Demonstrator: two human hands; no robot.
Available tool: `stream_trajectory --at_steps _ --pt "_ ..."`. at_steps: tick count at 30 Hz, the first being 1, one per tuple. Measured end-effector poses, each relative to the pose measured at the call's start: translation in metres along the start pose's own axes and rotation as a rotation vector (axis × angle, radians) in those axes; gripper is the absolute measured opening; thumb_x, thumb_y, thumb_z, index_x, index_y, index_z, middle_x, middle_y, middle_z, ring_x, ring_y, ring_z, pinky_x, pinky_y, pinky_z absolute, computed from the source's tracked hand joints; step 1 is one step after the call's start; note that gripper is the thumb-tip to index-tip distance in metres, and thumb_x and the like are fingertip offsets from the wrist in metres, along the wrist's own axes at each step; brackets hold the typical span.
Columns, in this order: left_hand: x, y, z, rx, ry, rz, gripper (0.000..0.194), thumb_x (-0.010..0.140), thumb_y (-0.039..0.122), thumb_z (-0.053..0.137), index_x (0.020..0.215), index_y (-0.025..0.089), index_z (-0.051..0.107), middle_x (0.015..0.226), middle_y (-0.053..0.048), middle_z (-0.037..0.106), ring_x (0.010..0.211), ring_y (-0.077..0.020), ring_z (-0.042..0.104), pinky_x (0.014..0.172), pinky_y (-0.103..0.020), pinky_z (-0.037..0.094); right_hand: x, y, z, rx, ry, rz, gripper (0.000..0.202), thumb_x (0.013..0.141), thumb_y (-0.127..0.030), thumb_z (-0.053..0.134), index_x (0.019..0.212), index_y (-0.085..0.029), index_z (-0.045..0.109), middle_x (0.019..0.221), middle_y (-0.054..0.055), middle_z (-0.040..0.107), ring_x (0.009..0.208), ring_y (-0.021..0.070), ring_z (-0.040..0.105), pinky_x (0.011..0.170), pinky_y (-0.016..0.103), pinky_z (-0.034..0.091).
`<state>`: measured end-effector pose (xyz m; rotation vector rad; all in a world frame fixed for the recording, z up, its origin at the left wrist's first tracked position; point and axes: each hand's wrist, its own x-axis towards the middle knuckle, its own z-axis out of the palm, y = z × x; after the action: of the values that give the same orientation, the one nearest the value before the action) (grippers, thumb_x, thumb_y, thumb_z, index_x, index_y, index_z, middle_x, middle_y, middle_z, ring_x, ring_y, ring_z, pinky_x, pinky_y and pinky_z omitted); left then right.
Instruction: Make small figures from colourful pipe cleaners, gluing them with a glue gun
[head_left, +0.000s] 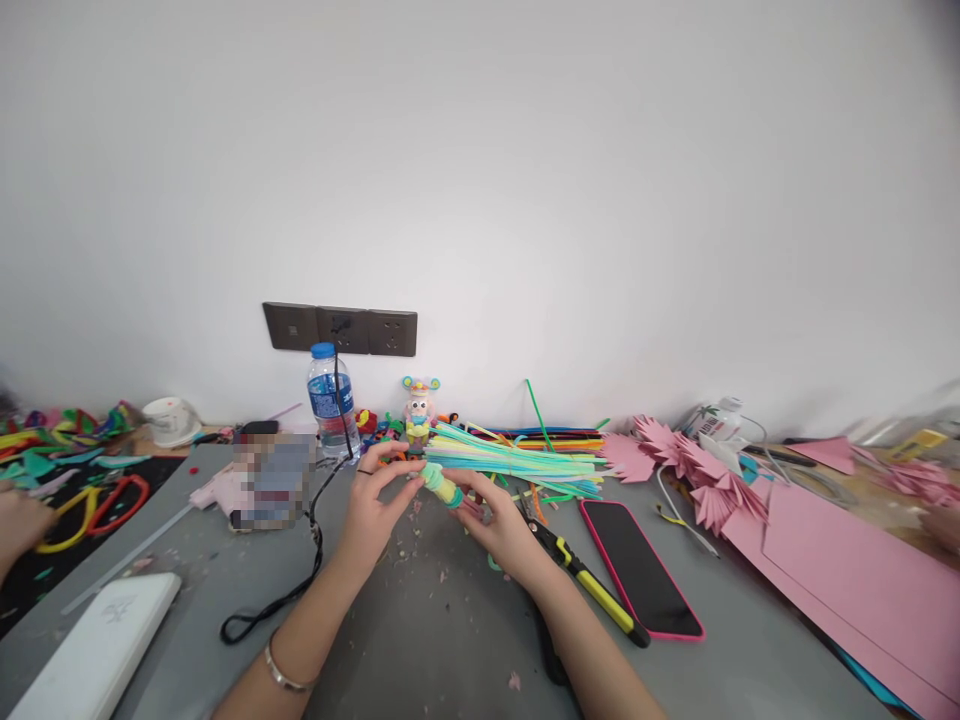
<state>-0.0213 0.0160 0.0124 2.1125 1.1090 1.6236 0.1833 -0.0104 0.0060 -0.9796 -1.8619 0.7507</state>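
Observation:
Between my two hands, above the grey mat (420,640), is a small craft piece (442,487) in mint green, yellow and teal. My left hand (377,500) pinches its upper left end with thumb and finger. The fingers of my right hand (491,520) close on its lower right end, where something pinkish also shows. Just behind my hands stands a small figure (418,415) with round eyes and blue-green curls on top. A bundle of pastel pipe cleaners (517,460) lies behind my right hand.
A water bottle (330,405) stands at the back left. Yellow-black pliers (592,585) and a phone (641,570) lie right, near pink paper (862,590). Left are a white box (101,650), a black cord (285,595), scissors (94,515) and another person's hand (22,525).

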Motion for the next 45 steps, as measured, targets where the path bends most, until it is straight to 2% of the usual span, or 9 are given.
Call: stream_trajectory --at_steps 6,21,26,31,35,45 --pt "-0.001 -0.002 0.001 0.0 0.005 0.017 0.014 0.087 0.031 0.061 0.093 0.027 0.073 0.112 -0.005 0.058 0.106 -0.0227 0.059 0.093 -0.04 0.05 0.0 -0.001 -0.001 -0.007 -0.007 -0.019 0.045 0.085 -0.011 0.053 0.127 -0.026 0.056 0.124 0.007 0.061 0.108 0.0209 0.057 0.09 0.033 0.046" --pt "0.0 -0.005 0.001 -0.057 -0.025 -0.033 0.012 0.086 0.029 0.063 0.088 0.026 0.074 0.11 -0.006 0.061 0.105 -0.0234 0.06 0.09 -0.04 0.05 0.0 -0.001 0.001 -0.001 -0.006 -0.002 0.045 0.085 -0.013 0.053 0.128 -0.026 0.056 0.123 0.008 0.061 0.108 0.0209 0.058 0.089 0.033 0.048" --pt "0.001 -0.006 -0.003 -0.073 -0.047 -0.051 0.018 0.088 0.033 0.059 0.095 0.029 0.075 0.117 -0.006 0.061 0.105 -0.0233 0.061 0.081 -0.036 0.054 0.002 -0.005 0.002 0.109 -0.014 0.061 0.045 0.086 -0.016 0.054 0.13 -0.025 0.055 0.122 0.008 0.062 0.104 0.0202 0.059 0.087 0.032 0.049" --pt "0.002 -0.006 -0.004 -0.097 -0.051 -0.096 0.02 0.088 0.036 0.059 0.093 0.028 0.076 0.118 -0.006 0.062 0.108 -0.0244 0.06 0.088 -0.039 0.053 0.002 -0.01 0.001 0.141 -0.027 0.081 0.039 0.086 -0.021 0.055 0.124 -0.024 0.058 0.12 0.007 0.062 0.101 0.0203 0.059 0.084 0.032 0.049" --pt "0.002 -0.008 -0.004 -0.125 -0.058 -0.127 0.019 0.086 0.037 0.061 0.089 0.027 0.077 0.119 -0.006 0.062 0.111 -0.0252 0.059 0.094 -0.04 0.05 0.002 -0.012 0.001 0.143 -0.029 0.088 0.038 0.084 -0.019 0.054 0.122 -0.023 0.059 0.118 0.007 0.062 0.1 0.0203 0.058 0.08 0.03 0.05" --pt "0.002 -0.01 -0.002 -0.184 -0.09 -0.194 0.02 0.084 0.039 0.063 0.084 0.025 0.076 0.12 -0.008 0.061 0.113 -0.0262 0.058 0.095 -0.04 0.05 0.001 -0.009 0.001 0.167 -0.052 0.081 0.039 0.083 -0.016 0.053 0.122 -0.023 0.058 0.12 0.006 0.061 0.103 0.0192 0.056 0.081 0.029 0.049"
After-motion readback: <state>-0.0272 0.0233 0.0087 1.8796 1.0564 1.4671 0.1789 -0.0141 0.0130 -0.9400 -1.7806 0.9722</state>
